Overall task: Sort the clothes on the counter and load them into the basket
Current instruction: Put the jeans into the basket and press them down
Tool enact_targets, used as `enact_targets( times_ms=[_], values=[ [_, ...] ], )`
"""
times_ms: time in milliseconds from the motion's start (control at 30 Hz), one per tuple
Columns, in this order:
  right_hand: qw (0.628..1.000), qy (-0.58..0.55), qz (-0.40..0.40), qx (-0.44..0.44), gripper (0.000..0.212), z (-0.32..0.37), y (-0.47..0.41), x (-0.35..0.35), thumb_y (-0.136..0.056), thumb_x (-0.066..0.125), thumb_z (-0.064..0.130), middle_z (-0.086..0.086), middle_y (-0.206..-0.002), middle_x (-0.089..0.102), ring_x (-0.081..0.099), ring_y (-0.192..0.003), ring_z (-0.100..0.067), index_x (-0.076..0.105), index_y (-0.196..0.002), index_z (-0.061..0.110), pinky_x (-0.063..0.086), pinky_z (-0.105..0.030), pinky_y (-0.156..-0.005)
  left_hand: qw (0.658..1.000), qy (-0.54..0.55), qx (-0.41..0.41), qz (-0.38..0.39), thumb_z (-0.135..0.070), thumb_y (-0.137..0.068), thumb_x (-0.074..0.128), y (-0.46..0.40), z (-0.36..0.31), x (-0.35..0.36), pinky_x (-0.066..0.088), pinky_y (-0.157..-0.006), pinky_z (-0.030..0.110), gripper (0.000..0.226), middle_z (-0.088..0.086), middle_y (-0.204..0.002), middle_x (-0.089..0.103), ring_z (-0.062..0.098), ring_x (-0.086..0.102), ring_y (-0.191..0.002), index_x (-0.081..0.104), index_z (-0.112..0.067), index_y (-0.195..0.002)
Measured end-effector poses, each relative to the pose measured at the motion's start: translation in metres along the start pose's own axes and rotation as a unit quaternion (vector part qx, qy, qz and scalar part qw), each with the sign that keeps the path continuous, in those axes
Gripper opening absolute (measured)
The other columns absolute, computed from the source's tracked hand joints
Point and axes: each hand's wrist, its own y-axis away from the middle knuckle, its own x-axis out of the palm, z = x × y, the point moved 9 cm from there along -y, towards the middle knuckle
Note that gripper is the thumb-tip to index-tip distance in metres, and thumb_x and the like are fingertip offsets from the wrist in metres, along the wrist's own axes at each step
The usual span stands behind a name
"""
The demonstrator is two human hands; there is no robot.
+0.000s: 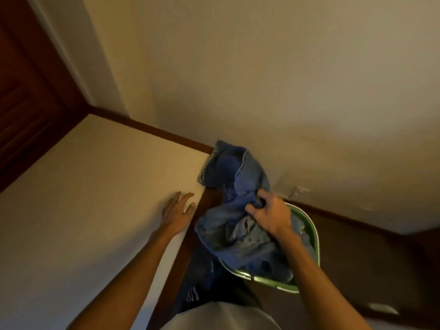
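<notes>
Beside the pale table (83,186), where the left hand (177,210) rests flat with fingers spread, blue crumpled denim jeans (238,186) are gripped by the right hand (269,214) and need lowering into the green-rimmed plastic basket (309,225).

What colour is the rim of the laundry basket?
Green, seen in the head view: the basket rim beside the right hand.
</notes>
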Motion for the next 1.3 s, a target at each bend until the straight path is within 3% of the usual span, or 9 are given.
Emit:
enact_targets(
  times_ms=[100,267,400,567,667,800,867,1067,1300],
  values=[
    [0.996,0.016,-0.083,0.021,0.034,-0.023,0.025,-0.064,-0.075,0.07,0.047,-0.006,-0.071,0.061,0.061,-0.075,-0.037,0.045,-0.078,0.024,0.045,-0.038,-0.06,0.996,-0.077,0.006,0.053,-0.047,-0.104,0.045,-0.003,-0.019,0.035,0.014,-0.124,0.054,0.058,0.009,-0.17,0.012,0.037,0.011,-0.155,0.028,-0.037,-0.158],
    [0.982,0.018,-0.189,0.024,0.036,-0.047,0.057,-0.136,-0.073,0.058,0.052,0.0,-0.058,0.047,0.049,-0.061,-0.029,0.036,-0.07,0.024,0.035,-0.037,-0.063,0.946,-0.288,-0.018,0.148,-0.064,-0.101,0.034,0.007,-0.018,0.078,0.004,-0.121,0.066,0.084,0.013,-0.163,-0.033,0.048,-0.022,-0.15,-0.026,-0.039,-0.154],
    [0.961,0.079,-0.263,0.006,0.031,-0.056,0.072,-0.151,-0.077,0.066,0.045,0.002,-0.068,0.049,0.046,-0.073,-0.025,0.042,-0.072,0.025,0.031,-0.039,-0.074,0.941,-0.295,-0.024,0.161,-0.063,-0.102,0.034,0.009,-0.017,0.075,0.004,-0.121,0.066,0.086,0.014,-0.161,-0.037,0.047,-0.025,-0.149,-0.031,-0.039,-0.152],
    [0.922,0.144,-0.359,-0.002,0.028,-0.075,0.09,-0.131,-0.085,0.067,0.041,-0.013,-0.087,0.06,0.053,-0.091,-0.034,0.058,-0.084,0.015,0.037,-0.046,-0.08,0.943,-0.289,-0.03,0.163,-0.064,-0.101,0.036,0.008,-0.012,0.074,0.004,-0.122,0.065,0.085,0.011,-0.163,-0.035,0.045,-0.023,-0.151,-0.025,-0.042,-0.155],
    [0.948,0.194,-0.251,0.008,0.033,-0.099,0.087,-0.079,-0.09,0.06,0.05,-0.017,-0.1,0.061,0.053,-0.099,-0.037,0.061,-0.101,0.019,0.038,-0.05,-0.082,0.941,-0.287,-0.043,0.171,-0.066,-0.1,0.036,0.009,-0.015,0.073,0.007,-0.121,0.066,0.083,0.01,-0.164,-0.033,0.044,-0.021,-0.152,-0.023,-0.043,-0.155],
    [0.978,0.181,0.086,0.063,0.059,-0.16,0.11,0.032,-0.093,0.047,0.06,-0.012,-0.143,0.043,0.039,-0.133,-0.036,0.038,-0.145,0.034,0.032,-0.061,-0.106,0.943,-0.273,-0.058,0.183,-0.066,-0.1,0.036,0.011,-0.018,0.072,0.008,-0.121,0.064,0.082,0.007,-0.165,-0.031,0.041,-0.02,-0.153,-0.019,-0.043,-0.156],
    [0.971,0.138,0.167,0.102,0.062,-0.185,0.131,0.064,-0.095,0.046,0.058,-0.01,-0.148,0.038,0.034,-0.138,-0.033,0.028,-0.15,0.035,0.029,-0.06,-0.111,0.944,-0.268,-0.054,0.185,-0.065,-0.101,0.037,0.012,-0.018,0.071,0.008,-0.121,0.064,0.082,0.007,-0.166,-0.03,0.041,-0.019,-0.153,-0.018,-0.042,-0.157],
    [0.965,0.046,0.192,0.17,0.062,-0.212,0.145,0.073,-0.096,0.05,0.052,-0.012,-0.149,0.038,0.038,-0.137,-0.033,0.03,-0.15,0.029,0.037,-0.057,-0.109,0.951,-0.25,-0.072,0.167,-0.063,-0.101,0.041,0.015,-0.021,0.076,0.007,-0.122,0.065,0.084,0.009,-0.166,-0.028,0.042,-0.019,-0.153,-0.014,-0.039,-0.159],
    [0.97,-0.002,0.17,0.175,0.051,-0.231,0.134,0.06,-0.095,0.057,0.045,-0.012,-0.131,0.048,0.046,-0.126,-0.035,0.04,-0.138,0.023,0.044,-0.053,-0.101,0.974,-0.174,-0.066,0.132,-0.056,-0.101,0.048,0.034,-0.067,0.109,0.002,-0.125,0.059,0.083,0.016,-0.168,-0.019,0.043,-0.017,-0.153,-0.003,-0.033,-0.163]
  ],
)
